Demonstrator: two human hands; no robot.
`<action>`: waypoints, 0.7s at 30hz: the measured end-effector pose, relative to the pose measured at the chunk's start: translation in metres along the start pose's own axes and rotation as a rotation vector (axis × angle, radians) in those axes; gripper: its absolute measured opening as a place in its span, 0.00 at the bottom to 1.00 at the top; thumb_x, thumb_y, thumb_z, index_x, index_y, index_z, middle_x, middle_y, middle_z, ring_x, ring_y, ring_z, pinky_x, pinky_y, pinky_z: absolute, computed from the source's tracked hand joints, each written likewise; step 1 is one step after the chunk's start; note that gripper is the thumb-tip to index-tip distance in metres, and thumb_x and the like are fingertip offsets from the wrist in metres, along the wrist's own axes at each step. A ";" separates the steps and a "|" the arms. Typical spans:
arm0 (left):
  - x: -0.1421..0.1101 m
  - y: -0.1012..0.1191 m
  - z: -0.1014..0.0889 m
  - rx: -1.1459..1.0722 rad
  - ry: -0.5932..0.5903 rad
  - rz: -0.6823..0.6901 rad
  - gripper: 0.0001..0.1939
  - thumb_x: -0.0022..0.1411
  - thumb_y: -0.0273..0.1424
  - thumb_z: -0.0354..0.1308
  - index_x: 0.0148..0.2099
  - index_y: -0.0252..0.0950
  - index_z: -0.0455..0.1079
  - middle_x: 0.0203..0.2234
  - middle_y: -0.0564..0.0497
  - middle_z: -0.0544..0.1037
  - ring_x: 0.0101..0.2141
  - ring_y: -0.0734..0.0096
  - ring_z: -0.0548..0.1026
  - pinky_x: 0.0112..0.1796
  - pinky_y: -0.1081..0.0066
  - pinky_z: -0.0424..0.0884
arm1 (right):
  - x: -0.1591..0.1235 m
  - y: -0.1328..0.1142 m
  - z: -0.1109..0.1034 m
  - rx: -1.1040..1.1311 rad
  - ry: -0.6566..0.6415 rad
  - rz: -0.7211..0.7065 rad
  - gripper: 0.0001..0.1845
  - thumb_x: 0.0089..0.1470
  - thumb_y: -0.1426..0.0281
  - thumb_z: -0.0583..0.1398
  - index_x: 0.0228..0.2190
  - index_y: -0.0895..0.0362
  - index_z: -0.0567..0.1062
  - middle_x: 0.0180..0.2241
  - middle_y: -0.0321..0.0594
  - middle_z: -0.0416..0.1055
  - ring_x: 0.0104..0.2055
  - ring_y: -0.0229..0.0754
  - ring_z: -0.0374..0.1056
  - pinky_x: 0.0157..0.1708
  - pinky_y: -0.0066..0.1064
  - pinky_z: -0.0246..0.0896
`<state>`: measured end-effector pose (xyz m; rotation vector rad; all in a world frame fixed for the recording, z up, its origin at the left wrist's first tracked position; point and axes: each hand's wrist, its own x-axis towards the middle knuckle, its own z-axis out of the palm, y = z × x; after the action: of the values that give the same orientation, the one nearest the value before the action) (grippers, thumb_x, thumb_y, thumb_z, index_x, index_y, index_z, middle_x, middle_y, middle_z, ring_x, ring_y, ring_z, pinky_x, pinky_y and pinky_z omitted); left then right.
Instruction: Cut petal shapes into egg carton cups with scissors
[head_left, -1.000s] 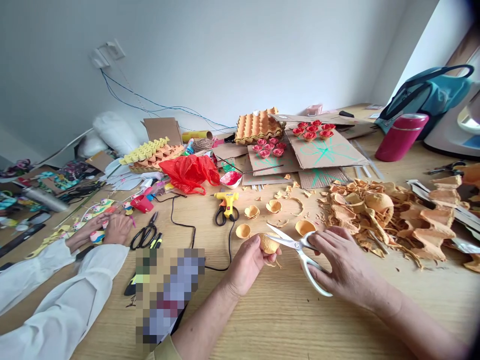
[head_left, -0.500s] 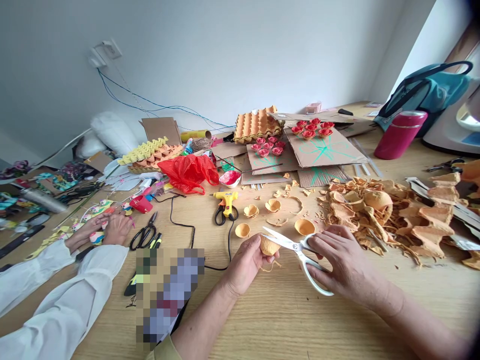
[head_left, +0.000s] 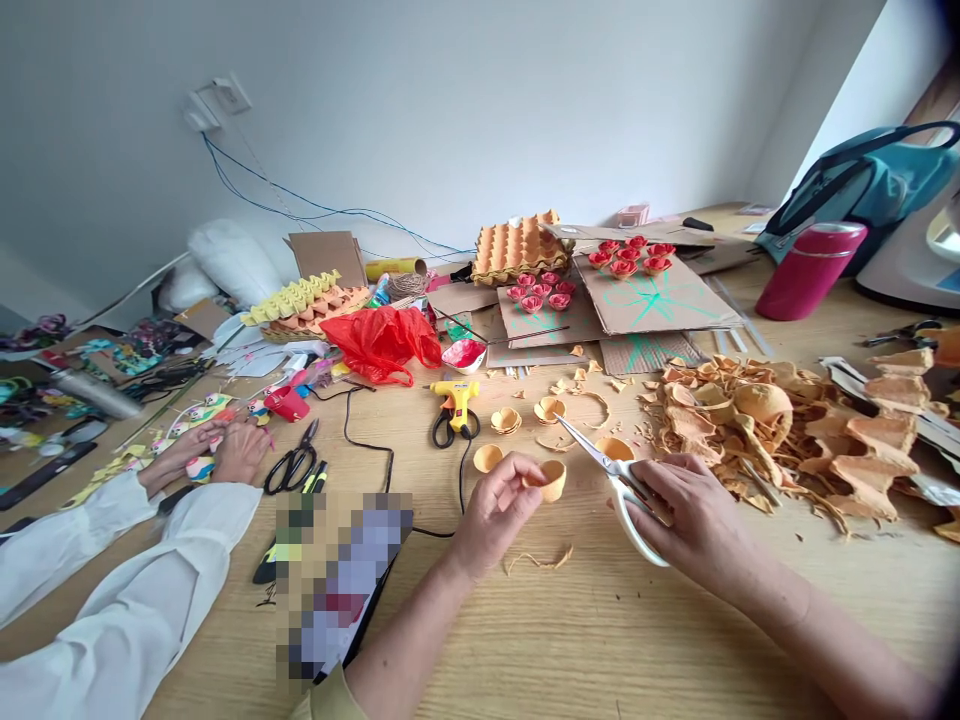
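A person holds a small, rounded orange paper-pulp cup in the left hand and white-handled metal scissors in the right hand above a pale wooden table.

The left hand's fingers pinch the cup at its left side, apart from the blades; the right hand's fingers are wrapped around the handles, blades pointing forward and left. A thin, curled orange strip lies nearer the person, a heap of torn orange scraps to the right, a yellow glue gun beyond the left hand.
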<state>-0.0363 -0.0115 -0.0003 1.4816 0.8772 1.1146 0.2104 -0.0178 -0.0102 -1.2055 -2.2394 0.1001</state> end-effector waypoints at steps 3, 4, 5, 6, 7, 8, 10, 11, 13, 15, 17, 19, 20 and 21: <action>0.000 0.001 -0.001 0.439 0.072 0.159 0.21 0.58 0.29 0.61 0.54 0.40 0.66 0.45 0.47 0.74 0.41 0.65 0.72 0.44 0.64 0.69 | 0.001 -0.001 -0.002 0.017 -0.004 0.045 0.12 0.63 0.65 0.54 0.27 0.53 0.63 0.22 0.34 0.65 0.27 0.41 0.61 0.34 0.34 0.52; 0.000 0.000 -0.001 0.544 0.089 0.200 0.25 0.57 0.27 0.61 0.57 0.41 0.64 0.46 0.46 0.74 0.41 0.65 0.72 0.45 0.63 0.70 | 0.001 -0.001 -0.003 0.022 -0.004 0.059 0.13 0.63 0.65 0.54 0.27 0.53 0.62 0.22 0.34 0.65 0.27 0.41 0.61 0.34 0.34 0.52; 0.000 -0.001 -0.001 0.624 0.097 0.233 0.27 0.57 0.25 0.61 0.59 0.42 0.63 0.47 0.46 0.74 0.42 0.64 0.72 0.45 0.62 0.71 | 0.001 -0.001 -0.003 0.027 -0.003 0.071 0.13 0.63 0.65 0.54 0.26 0.53 0.62 0.22 0.33 0.65 0.27 0.41 0.61 0.34 0.34 0.52; 0.000 -0.002 -0.001 0.679 0.098 0.261 0.28 0.57 0.25 0.61 0.60 0.42 0.62 0.48 0.45 0.74 0.44 0.63 0.73 0.46 0.61 0.71 | 0.001 -0.001 -0.004 0.032 -0.001 0.080 0.13 0.63 0.64 0.54 0.26 0.53 0.62 0.22 0.33 0.65 0.27 0.41 0.61 0.34 0.34 0.52; 0.000 -0.004 -0.001 0.715 0.095 0.280 0.28 0.58 0.25 0.61 0.60 0.42 0.62 0.49 0.45 0.73 0.46 0.62 0.72 0.48 0.60 0.71 | 0.001 -0.002 -0.004 0.035 0.003 0.086 0.13 0.63 0.64 0.54 0.26 0.53 0.62 0.21 0.33 0.65 0.27 0.41 0.61 0.34 0.34 0.52; 0.000 -0.006 -0.001 0.736 0.089 0.292 0.27 0.58 0.25 0.61 0.60 0.42 0.62 0.49 0.45 0.73 0.48 0.61 0.72 0.49 0.59 0.70 | 0.001 -0.002 -0.004 0.038 0.007 0.089 0.13 0.63 0.64 0.54 0.26 0.53 0.62 0.21 0.33 0.64 0.27 0.41 0.61 0.34 0.33 0.52; 0.001 -0.008 -0.002 0.756 0.079 0.297 0.26 0.59 0.26 0.60 0.60 0.42 0.63 0.49 0.45 0.73 0.50 0.61 0.71 0.50 0.59 0.70 | 0.001 -0.003 -0.005 0.047 0.004 0.096 0.14 0.63 0.63 0.54 0.26 0.53 0.62 0.21 0.32 0.64 0.26 0.41 0.61 0.34 0.33 0.53; 0.001 -0.008 -0.002 0.762 0.076 0.293 0.26 0.60 0.26 0.60 0.60 0.42 0.62 0.49 0.45 0.73 0.50 0.61 0.72 0.50 0.60 0.70 | 0.001 -0.003 -0.005 0.053 0.002 0.100 0.14 0.63 0.63 0.54 0.26 0.53 0.62 0.20 0.32 0.63 0.26 0.40 0.60 0.33 0.33 0.53; 0.001 -0.008 -0.004 0.789 0.078 0.285 0.26 0.60 0.26 0.59 0.60 0.40 0.62 0.49 0.45 0.73 0.49 0.63 0.72 0.50 0.62 0.70 | 0.002 -0.004 -0.005 0.065 0.000 0.111 0.15 0.63 0.62 0.54 0.25 0.53 0.61 0.20 0.32 0.63 0.25 0.40 0.60 0.33 0.32 0.53; 0.002 -0.007 -0.005 0.852 0.092 0.282 0.25 0.61 0.27 0.58 0.60 0.39 0.62 0.49 0.45 0.73 0.49 0.63 0.71 0.50 0.62 0.69 | 0.003 -0.005 -0.005 0.073 0.000 0.118 0.15 0.63 0.62 0.54 0.25 0.53 0.61 0.20 0.32 0.63 0.25 0.39 0.59 0.32 0.32 0.53; 0.002 -0.006 -0.007 0.965 0.111 0.285 0.24 0.62 0.29 0.58 0.60 0.38 0.61 0.49 0.44 0.74 0.49 0.61 0.71 0.51 0.59 0.68 | 0.003 -0.006 -0.004 0.073 0.001 0.114 0.16 0.63 0.62 0.54 0.25 0.53 0.62 0.20 0.32 0.62 0.25 0.39 0.59 0.32 0.32 0.52; 0.003 -0.006 -0.009 1.104 0.122 0.285 0.24 0.63 0.31 0.57 0.60 0.37 0.62 0.47 0.44 0.76 0.48 0.57 0.70 0.50 0.55 0.66 | 0.003 -0.006 -0.004 0.064 0.001 0.104 0.16 0.63 0.63 0.54 0.24 0.53 0.61 0.20 0.31 0.62 0.25 0.39 0.58 0.32 0.32 0.52; 0.003 -0.006 -0.010 1.167 0.122 0.281 0.24 0.63 0.32 0.57 0.60 0.37 0.62 0.47 0.44 0.76 0.48 0.55 0.70 0.49 0.53 0.65 | 0.003 -0.006 -0.004 0.057 -0.001 0.097 0.16 0.63 0.63 0.55 0.24 0.53 0.61 0.19 0.31 0.61 0.24 0.39 0.58 0.32 0.32 0.52; 0.003 -0.006 -0.011 1.219 0.122 0.274 0.24 0.62 0.33 0.57 0.60 0.38 0.63 0.47 0.44 0.76 0.48 0.53 0.69 0.48 0.52 0.64 | 0.004 -0.007 -0.004 0.052 -0.003 0.093 0.16 0.62 0.64 0.55 0.24 0.53 0.61 0.19 0.31 0.61 0.24 0.39 0.58 0.32 0.32 0.52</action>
<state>-0.0454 -0.0040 -0.0053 2.5846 1.6197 0.8533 0.2059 -0.0196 -0.0034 -1.2825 -2.1700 0.1954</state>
